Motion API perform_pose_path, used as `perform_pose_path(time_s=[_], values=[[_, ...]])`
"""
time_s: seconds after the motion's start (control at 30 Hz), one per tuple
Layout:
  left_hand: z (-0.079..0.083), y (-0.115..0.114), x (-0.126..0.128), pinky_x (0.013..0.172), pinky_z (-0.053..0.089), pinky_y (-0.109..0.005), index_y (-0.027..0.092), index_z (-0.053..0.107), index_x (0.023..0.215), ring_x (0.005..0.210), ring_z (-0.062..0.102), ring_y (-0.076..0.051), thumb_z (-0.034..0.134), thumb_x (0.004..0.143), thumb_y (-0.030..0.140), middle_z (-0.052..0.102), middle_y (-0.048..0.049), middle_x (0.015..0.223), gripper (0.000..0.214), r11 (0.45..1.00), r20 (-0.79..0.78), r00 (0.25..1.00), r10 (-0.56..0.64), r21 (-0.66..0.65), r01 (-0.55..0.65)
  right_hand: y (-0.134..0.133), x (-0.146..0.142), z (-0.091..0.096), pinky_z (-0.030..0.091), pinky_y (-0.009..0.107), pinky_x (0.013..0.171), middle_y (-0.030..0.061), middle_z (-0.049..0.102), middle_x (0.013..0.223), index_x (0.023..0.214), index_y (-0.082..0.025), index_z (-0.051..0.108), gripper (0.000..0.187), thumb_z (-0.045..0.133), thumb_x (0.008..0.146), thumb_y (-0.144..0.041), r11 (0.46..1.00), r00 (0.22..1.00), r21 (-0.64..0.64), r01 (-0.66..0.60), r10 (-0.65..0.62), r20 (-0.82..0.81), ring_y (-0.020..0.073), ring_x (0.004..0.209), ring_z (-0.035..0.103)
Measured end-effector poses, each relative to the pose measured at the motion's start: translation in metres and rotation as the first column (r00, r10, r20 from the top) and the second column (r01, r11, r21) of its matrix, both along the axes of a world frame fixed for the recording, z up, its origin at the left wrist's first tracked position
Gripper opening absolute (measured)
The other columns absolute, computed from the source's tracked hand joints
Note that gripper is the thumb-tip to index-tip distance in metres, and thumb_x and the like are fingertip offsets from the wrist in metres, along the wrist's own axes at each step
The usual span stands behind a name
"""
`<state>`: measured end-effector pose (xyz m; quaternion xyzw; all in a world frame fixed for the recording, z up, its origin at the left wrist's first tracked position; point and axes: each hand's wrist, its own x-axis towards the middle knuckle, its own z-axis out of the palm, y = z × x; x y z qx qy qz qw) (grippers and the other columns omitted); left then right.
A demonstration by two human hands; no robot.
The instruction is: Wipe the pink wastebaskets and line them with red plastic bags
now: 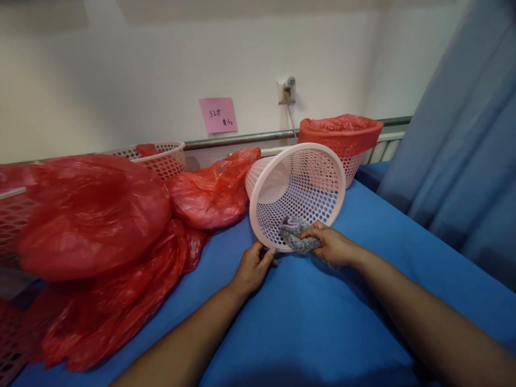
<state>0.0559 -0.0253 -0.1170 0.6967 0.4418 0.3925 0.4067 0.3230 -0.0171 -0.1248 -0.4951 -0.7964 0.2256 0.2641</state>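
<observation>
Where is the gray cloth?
Right of centre in the head view, the gray cloth is in the right hand, at the lower rim of the tipped pink basket.

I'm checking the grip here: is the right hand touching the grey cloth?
Touching: the head view shows the right hand closed on the grey cloth, which bulges out past it.

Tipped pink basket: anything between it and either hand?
Right hand: yes, the bunched grey cloth it grips, low at the mouth of the pink basket. Left hand: nothing visible; it touches the basket low on the left.
</observation>
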Motion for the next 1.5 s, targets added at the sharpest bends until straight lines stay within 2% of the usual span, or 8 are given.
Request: perform_pose_path(time_s=[0.17,0.37,0.73,0.9,1.1,1.23,1.4,1.5], values=[[0.001,0.0,0.0,0.069,0.055,-0.029,0.017,0.067,0.093,0.065,0.069,-0.017,0.063,0.092,0.041,0.072,-0.0013,0.07,0.024,0.998,-0.043,0.997,-0.061,-0.023,0.06,0.005,0.011,0.003,0.051,0.041,0.098,0.0088,0.063,0.113,0.119,-0.023,0.072,0.055,0.056,0.072,0.0,0.988,0.991,0.088,0.128,-0.131,0.035,0.0257,0.106,0.063],[0.01,-0.005,-0.006,0.057,0.051,-0.024,0.02,0.056,0.086,0.056,0.06,-0.012,0.057,0.097,0.046,0.062,0.0035,0.066,0.028,0.997,0.068,0.996,0.055,0.058,-0.059,0.015,0.041,0.015,0.048,0.049,0.099,0.0145,0.061,0.12,0.12,-0.02,0.071,0.047,0.054,0.079,-0.003,0.817,0.85,0.328,0.475,-0.523,0.071,0.0306,0.107,0.06],[-0.003,-0.001,0.002,0.067,0.058,-0.03,0.017,0.069,0.1,0.067,0.069,-0.018,0.063,0.091,0.044,0.074,-0.0034,0.081,0.029,0.996,-0.049,0.995,-0.09,-0.018,0.09,0.005,-0.003,-0.008,0.048,0.038,0.102,0.0053,0.064,0.117,0.12,-0.025,0.071,0.054,0.066,0.07,-0.006,0.996,0.989,0.037,-0.079,0.083,-0.119,0.0225,0.11,0.062],[0.002,0.001,-0.004,0.067,0.057,-0.029,0.018,0.064,0.092,0.065,0.068,-0.016,0.058,0.096,0.044,0.07,-0.0004,0.072,0.027,0.999,-0.013,0.999,-0.034,0.015,0.034,0.01,0.02,0.003,0.049,0.041,0.096,0.0081,0.063,0.112,0.117,-0.022,0.072,0.053,0.057,0.071,0.0,0.972,0.981,0.133,0.192,-0.189,-0.032,0.0248,0.103,0.062],[0.005,0.0,-0.009,0.062,0.057,-0.028,0.019,0.056,0.088,0.063,0.066,-0.014,0.056,0.098,0.047,0.068,-0.0001,0.072,0.03,0.999,0.049,0.998,0.029,0.043,-0.031,0.016,0.051,0.018,0.045,0.051,0.1,0.015,0.059,0.124,0.12,-0.02,0.07,0.047,0.053,0.08,-0.003,0.797,0.867,0.373,0.475,-0.498,-0.04,0.0309,0.108,0.058],[0.005,-0.002,-0.007,0.063,0.058,-0.028,0.019,0.056,0.088,0.063,0.067,-0.014,0.057,0.098,0.048,0.069,-0.0006,0.072,0.031,0.999,0.077,0.997,0.01,0.037,-0.013,0.013,0.036,0.006,0.048,0.045,0.096,0.0123,0.062,0.115,0.113,-0.02,0.073,0.048,0.056,0.073,0.0,0.861,0.912,0.315,0.399,-0.409,-0.036,0.0267,0.101,0.06],[0.008,-0.005,-0.007,0.063,0.056,-0.026,0.019,0.057,0.091,0.062,0.066,-0.014,0.057,0.098,0.047,0.069,0.0005,0.07,0.03,0.999,0.064,0.998,0.014,0.046,-0.017,0.005,0.01,-0.003,0.052,0.037,0.093,0.0042,0.064,0.104,0.112,-0.025,0.073,0.057,0.059,0.064,0.0,0.994,0.999,0.106,-0.002,0.007,-0.05,0.0222,0.099,0.064],[0.008,-0.005,-0.008,0.061,0.055,-0.026,0.019,0.057,0.089,0.059,0.065,-0.013,0.055,0.099,0.047,0.067,0.0015,0.068,0.03,0.998,0.057,0.998,0.036,0.057,-0.039,0.005,0.017,0.008,0.053,0.037,0.095,0.0037,0.063,0.108,0.114,-0.026,0.072,0.056,0.056,0.066,-0.002,0.974,0.992,0.201,0.107,-0.09,-0.092,0.0216,0.103,0.064]])
